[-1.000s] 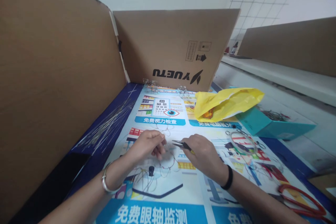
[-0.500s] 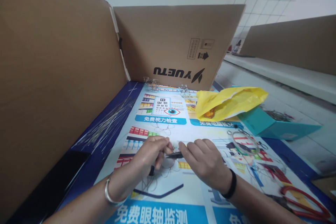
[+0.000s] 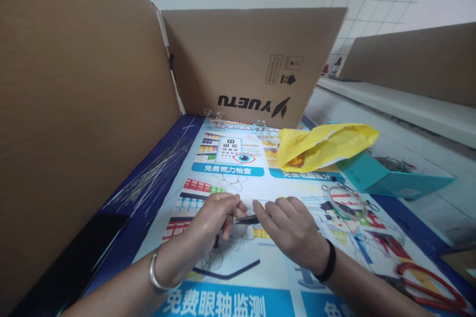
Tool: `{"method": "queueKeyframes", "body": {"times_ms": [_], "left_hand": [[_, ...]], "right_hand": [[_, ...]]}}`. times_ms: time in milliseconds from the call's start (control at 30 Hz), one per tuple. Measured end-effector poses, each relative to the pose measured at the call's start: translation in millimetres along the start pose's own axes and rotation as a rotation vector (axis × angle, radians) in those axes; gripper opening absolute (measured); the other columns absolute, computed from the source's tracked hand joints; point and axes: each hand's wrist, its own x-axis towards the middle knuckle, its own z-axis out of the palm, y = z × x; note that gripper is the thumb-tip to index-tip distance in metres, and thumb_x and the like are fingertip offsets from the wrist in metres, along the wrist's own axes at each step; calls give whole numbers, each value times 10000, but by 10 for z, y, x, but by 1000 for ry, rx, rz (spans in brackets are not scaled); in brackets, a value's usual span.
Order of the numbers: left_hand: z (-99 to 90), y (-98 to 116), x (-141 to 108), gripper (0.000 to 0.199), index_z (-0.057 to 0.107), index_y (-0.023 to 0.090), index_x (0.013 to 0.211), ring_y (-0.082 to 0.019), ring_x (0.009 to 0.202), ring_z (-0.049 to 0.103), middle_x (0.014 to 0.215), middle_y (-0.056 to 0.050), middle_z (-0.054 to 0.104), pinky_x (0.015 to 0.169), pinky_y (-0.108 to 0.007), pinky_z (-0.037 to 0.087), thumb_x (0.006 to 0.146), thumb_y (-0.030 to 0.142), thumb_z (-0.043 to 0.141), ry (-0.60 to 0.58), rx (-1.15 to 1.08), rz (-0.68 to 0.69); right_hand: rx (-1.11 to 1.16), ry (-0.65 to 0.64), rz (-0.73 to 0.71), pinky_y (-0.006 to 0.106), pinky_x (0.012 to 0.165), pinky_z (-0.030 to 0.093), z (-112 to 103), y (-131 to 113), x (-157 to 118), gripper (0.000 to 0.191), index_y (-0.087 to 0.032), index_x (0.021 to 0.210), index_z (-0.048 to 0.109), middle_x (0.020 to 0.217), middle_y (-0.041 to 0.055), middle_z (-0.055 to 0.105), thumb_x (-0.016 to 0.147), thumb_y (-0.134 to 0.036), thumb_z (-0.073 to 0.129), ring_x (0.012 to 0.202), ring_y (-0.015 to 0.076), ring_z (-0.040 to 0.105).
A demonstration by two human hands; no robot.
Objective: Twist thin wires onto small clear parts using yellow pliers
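Note:
Over the printed sheet (image 3: pixel 275 262), my right hand (image 3: pixel 292 228) is closed around a dark, narrow-tipped tool (image 3: pixel 247 220), which looks like pliers. Its tip points left and reaches the fingers of my left hand (image 3: pixel 215 218). Those fingers are pinched together at the tool's tip; what they hold is too small to make out. A silver bangle is on my left wrist and a black band on my right. Thin loops of wire (image 3: pixel 213 257) lie on the sheet below my left hand.
Thin wires (image 3: pixel 152 171) and a black flat object (image 3: pixel 92 247) lie left. A yellow bag (image 3: pixel 327 146), teal box (image 3: pixel 401 183), clear ring (image 3: pixel 347 202) and red-handled scissors (image 3: pixel 427 282) are right. Cardboard panels (image 3: pixel 241 54) stand behind and left.

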Motion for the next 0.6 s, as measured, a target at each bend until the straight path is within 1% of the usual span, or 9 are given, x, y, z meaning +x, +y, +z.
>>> {"method": "queueKeyframes", "body": {"times_ms": [167, 333, 500, 600], "left_hand": [[-4, -13, 1, 324, 625, 143, 626, -21, 278, 355, 628, -32, 624, 297, -196, 204, 806, 374, 487, -12, 12, -16], [3, -1, -4, 324, 622, 143, 625, -26, 286, 365, 620, -30, 618, 305, -203, 219, 809, 369, 483, -12, 15, -20], [2, -18, -1, 310, 605, 141, 619, -26, 293, 391, 656, -32, 627, 317, -206, 248, 804, 361, 487, -5, 17, -24], [-4, -27, 5, 321, 604, 135, 638, -25, 292, 400, 631, -24, 613, 322, -199, 267, 810, 376, 480, 0, 39, -25]], "right_hand": [[7, -2, -10, 345, 602, 313, 6, -7, -1, 233, -113, 1069, 567, 711, 42, 578, 861, -122, 461, 662, 167, 460], [9, -9, -14, 343, 597, 307, 12, 2, 5, 229, -116, 1063, 568, 703, 39, 572, 866, -121, 452, 659, 166, 448], [9, -19, -15, 340, 590, 297, 14, -3, 5, 226, -108, 1062, 565, 684, 32, 551, 869, -129, 449, 649, 163, 442], [5, -9, -12, 338, 592, 294, 23, -8, 1, 222, -115, 1060, 565, 680, 27, 542, 869, -133, 452, 650, 161, 438]]}}
